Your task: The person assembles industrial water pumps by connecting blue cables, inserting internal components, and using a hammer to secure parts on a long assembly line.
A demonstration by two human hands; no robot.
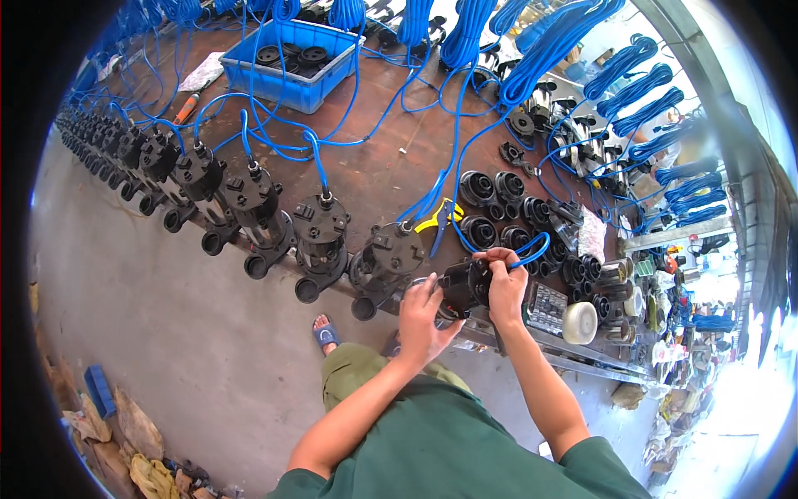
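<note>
At the near edge of the workbench I hold a black pump that lies tilted on its side. My left hand wraps around its lower end, thumb and fingers on either side. My right hand grips its top end, where a blue cable loops out. Just left of my left hand stands an upright pump with a dark cap and a blue cable. Beside it is another upright pump. Yellow-handled pliers lie on the bench behind my hands.
A row of similar pumps runs along the bench edge to the far left. Round black parts cluster to the right, near a white roll. A blue crate holds black parts. Coiled blue cables hang behind.
</note>
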